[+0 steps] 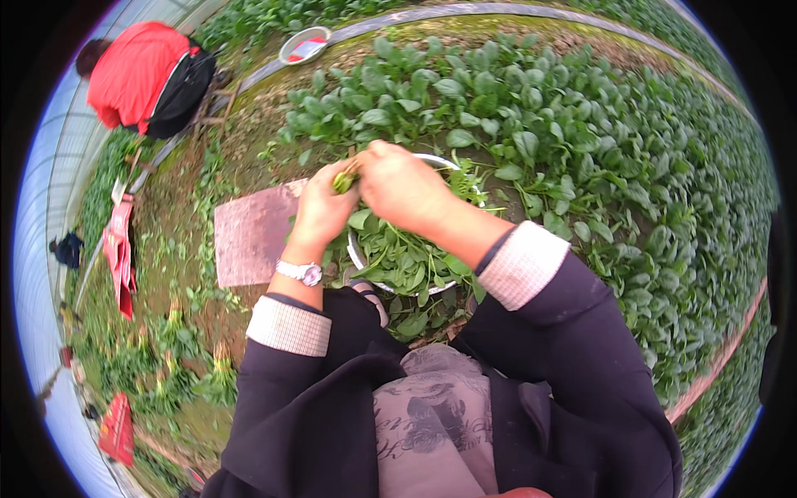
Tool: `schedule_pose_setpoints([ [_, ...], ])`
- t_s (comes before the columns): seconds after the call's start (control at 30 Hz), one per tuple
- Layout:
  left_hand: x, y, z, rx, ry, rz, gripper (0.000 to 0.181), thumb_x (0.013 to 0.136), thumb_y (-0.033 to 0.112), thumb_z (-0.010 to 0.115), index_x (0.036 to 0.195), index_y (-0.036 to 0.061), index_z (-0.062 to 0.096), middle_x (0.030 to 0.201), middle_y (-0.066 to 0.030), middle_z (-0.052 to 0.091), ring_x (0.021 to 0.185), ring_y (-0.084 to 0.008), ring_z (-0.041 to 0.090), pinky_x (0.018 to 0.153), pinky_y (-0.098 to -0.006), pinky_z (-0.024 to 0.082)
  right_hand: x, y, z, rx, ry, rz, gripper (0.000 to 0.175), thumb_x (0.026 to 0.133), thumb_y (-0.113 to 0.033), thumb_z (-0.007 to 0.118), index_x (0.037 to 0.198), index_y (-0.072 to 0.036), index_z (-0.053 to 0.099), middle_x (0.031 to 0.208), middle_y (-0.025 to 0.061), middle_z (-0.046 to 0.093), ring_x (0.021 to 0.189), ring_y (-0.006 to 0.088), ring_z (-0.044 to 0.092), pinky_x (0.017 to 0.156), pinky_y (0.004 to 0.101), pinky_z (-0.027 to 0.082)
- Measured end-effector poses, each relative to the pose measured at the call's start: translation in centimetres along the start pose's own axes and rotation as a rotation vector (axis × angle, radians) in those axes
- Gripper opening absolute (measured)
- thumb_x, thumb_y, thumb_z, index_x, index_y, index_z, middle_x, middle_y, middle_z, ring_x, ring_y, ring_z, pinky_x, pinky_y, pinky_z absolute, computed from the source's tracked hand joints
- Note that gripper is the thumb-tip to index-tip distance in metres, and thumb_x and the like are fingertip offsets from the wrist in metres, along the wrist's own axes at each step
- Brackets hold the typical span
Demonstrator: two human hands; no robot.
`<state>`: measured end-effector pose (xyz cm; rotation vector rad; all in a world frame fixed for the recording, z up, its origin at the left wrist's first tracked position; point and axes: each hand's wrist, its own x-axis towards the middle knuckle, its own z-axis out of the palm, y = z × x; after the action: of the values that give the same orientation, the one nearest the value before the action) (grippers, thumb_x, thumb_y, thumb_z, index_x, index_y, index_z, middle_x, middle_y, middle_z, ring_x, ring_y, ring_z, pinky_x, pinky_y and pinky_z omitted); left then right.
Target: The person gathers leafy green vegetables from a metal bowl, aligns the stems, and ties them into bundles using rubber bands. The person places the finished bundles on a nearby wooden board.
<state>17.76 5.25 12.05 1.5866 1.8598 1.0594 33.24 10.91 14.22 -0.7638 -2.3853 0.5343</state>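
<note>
My left hand (325, 196) is closed around a small bunch of spinach (344, 181), its pale green stems showing above the thumb. Close against the stem ends, my right hand (398, 180) is curled and slightly blurred; its fingertips are hidden, so its grip does not show. Below both hands stands a round basin with a white rim (441, 161), partly covered by my right forearm. Loose spinach leaves (405, 252) fill it, and some hang over the rim.
A flat reddish board (252, 239) lies left of the basin. Dense spinach plants (598, 180) grow to the right. Tied spinach bundles (222, 367) stand at lower left. A person in a red jacket (140, 75) bends near a pale bowl (305, 46). Red bags (119, 239) lie farther left.
</note>
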Motion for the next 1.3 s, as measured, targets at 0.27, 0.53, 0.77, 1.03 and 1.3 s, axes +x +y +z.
schedule_pose_setpoints([
  [0.27, 0.8, 0.0, -0.2, 0.630, -0.153, -0.051, 0.029, 0.074, 0.016, 0.069, 0.102, 0.0104, 0.067, 0.090, -0.0151, 0.061, 0.087, -0.0342, 0.061, 0.077, -0.0414, 0.049, -0.4, 2.7, 1.7, -0.181, -0.284, 0.086, 0.016, 0.078, -0.010, 0.054, 0.090, -0.003, 0.063, 0.095, 0.0138, 0.063, 0.092, 0.0291, 0.063, 0.078, 0.0421, 0.052],
  [0.53, 2.0, -0.2, -0.3, 0.418, 0.111, 0.153, 0.012, 0.081, 0.021, 0.069, 0.090, 0.0136, 0.068, 0.125, -0.0118, 0.050, 0.113, -0.0318, 0.047, 0.096, -0.0439, 0.038, -4.5, 16.1, 2.7, -0.344, -1.013, 0.601, 0.025, 0.078, -0.009, 0.062, 0.102, -0.007, 0.070, 0.112, 0.0119, 0.066, 0.102, 0.0282, 0.064, 0.080, 0.0396, 0.053],
  [0.77, 1.5, 3.2, 1.3, -0.812, -0.117, -0.193, 0.017, 0.098, 0.018, 0.048, 0.088, 0.0036, 0.049, 0.070, -0.0079, 0.059, 0.071, -0.0210, 0.061, 0.078, -0.0350, 0.048, -15.2, 28.5, 5.7, -0.422, -1.224, 0.741, 0.028, 0.079, -0.012, 0.062, 0.105, -0.007, 0.069, 0.116, 0.0140, 0.063, 0.111, 0.0309, 0.059, 0.087, 0.0411, 0.050],
  [1.03, 3.5, 1.7, 2.4, -0.676, -0.158, -0.260, 0.015, 0.096, 0.013, 0.052, 0.089, -0.0003, 0.054, 0.069, -0.0066, 0.057, 0.064, -0.0137, 0.057, 0.064, -0.0280, 0.049, -18.0, 36.4, 12.9, -1.155, -1.316, 0.352, 0.043, 0.093, -0.028, 0.044, 0.130, -0.006, 0.052, 0.130, 0.0122, 0.052, 0.123, 0.0324, 0.045, 0.096, 0.0634, 0.029],
  [1.3, 5.7, -0.1, 3.9, -0.602, -0.223, -0.361, 0.010, 0.094, 0.009, 0.054, 0.092, -0.0006, 0.055, 0.083, -0.0061, 0.060, 0.067, -0.0108, 0.057, 0.063, -0.0238, 0.047, -20.0, 42.2, 13.8, -0.989, -1.405, 0.525, 0.040, 0.094, -0.033, 0.042, 0.118, -0.008, 0.063, 0.114, 0.0102, 0.064, 0.100, 0.0333, 0.061, 0.097, 0.0625, 0.027],
])
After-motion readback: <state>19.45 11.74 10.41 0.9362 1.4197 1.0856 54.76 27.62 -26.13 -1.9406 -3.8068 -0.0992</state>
